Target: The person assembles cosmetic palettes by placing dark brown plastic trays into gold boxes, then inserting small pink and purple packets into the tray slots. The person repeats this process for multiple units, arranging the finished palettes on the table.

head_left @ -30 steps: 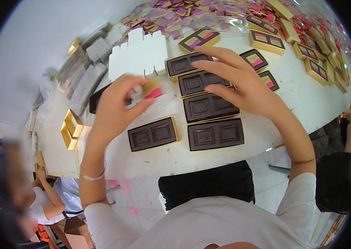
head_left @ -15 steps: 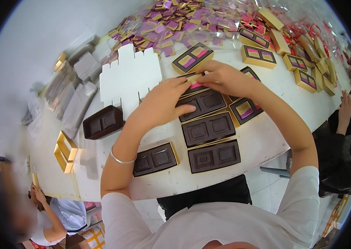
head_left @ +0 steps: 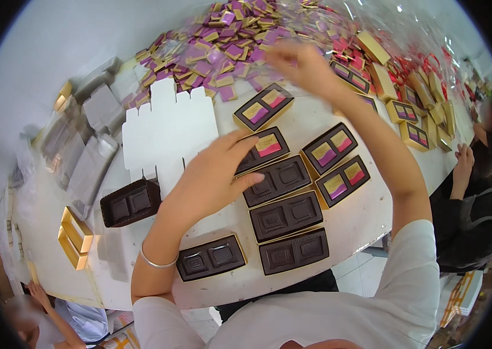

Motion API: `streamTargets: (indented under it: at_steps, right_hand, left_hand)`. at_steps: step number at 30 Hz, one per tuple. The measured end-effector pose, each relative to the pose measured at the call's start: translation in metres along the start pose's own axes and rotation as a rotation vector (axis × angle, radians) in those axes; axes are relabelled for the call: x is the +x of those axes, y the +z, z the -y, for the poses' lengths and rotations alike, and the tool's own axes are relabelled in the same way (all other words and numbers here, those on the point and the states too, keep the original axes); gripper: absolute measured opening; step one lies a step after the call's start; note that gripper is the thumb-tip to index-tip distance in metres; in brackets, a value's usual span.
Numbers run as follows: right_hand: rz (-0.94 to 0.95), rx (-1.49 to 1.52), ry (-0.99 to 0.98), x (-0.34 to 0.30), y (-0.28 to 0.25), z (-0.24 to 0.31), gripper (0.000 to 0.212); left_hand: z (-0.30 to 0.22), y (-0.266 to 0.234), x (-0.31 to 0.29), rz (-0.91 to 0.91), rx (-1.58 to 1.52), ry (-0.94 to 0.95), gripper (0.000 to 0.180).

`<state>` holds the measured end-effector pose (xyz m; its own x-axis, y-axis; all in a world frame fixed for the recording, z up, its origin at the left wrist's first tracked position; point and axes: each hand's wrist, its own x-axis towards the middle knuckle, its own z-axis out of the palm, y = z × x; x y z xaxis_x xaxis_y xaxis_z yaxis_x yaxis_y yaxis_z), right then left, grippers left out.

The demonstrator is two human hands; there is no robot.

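Observation:
My left hand [head_left: 208, 171] lies over the left end of a gold box [head_left: 268, 146], its fingers apart and touching the tray. A gold-and-pink wrapped piece [head_left: 268, 143] fills that box's right compartment; my fingers hide part of the left one. My thumb rests over a neighbouring box with a bare brown two-compartment tray [head_left: 284, 178]. Raised over the far heap of small purple-and-gold wrapped pieces [head_left: 208, 55] is my right hand [head_left: 298, 64]. Motion smears its fingers, and whether they hold anything does not show. Two filled boxes [head_left: 330, 148] stand to the right.
Two more bare-tray boxes [head_left: 287, 215] stand nearer me, with another [head_left: 211, 257] to their left. At left lie a white flat carton [head_left: 167, 128], a loose brown tray [head_left: 131, 202], a gold sleeve [head_left: 75, 238] and clear plastic covers [head_left: 91, 168]. Co-workers sit at both sides.
My right hand has left the box and moved up to the far heap. The left hand has drawn back slightly to the box's left end. The whole view has shifted.

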<state>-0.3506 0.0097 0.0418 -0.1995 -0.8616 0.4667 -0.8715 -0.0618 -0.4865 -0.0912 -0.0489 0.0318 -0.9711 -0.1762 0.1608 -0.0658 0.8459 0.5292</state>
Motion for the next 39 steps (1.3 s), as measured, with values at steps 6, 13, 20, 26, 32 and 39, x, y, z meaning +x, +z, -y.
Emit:
streamTargets:
  at_steps: [6, 13, 20, 26, 32, 39]
  right_hand:
    - [0.231, -0.472, 0.094, 0.097, 0.036, -0.097, 0.061]
    - [0.219, -0.585, 0.11, 0.138, 0.094, -0.101, 0.054]
    - [-0.053, -0.371, -0.119, 0.135, 0.087, -0.121, 0.034]
    - [-0.23, 0.405, 0.422, 0.126, 0.035, -0.093, 0.031]
    - [-0.022, 0.389, -0.028, 0.046, 0.036, 0.042, 0.026]
    - [0.242, 0.363, -0.026, -0.033, 0.042, 0.1, 0.024]
  left_hand:
    - [-0.016, -0.035, 0.002, -0.18, -0.139, 0.088, 0.036]
    - [-0.018, -0.052, -0.006, -0.306, -0.161, 0.149, 0.03]
    - [-0.009, -0.051, -0.005, -0.437, -0.187, 0.11, 0.019]
    - [0.01, -0.045, 0.008, -0.382, -0.944, -0.189, 0.036]
    - [0.03, -0.025, 0.012, -0.218, -2.206, -0.437, 0.063]
    - [0.02, 0.01, 0.011, -0.026, -2.191, -0.413, 0.047]
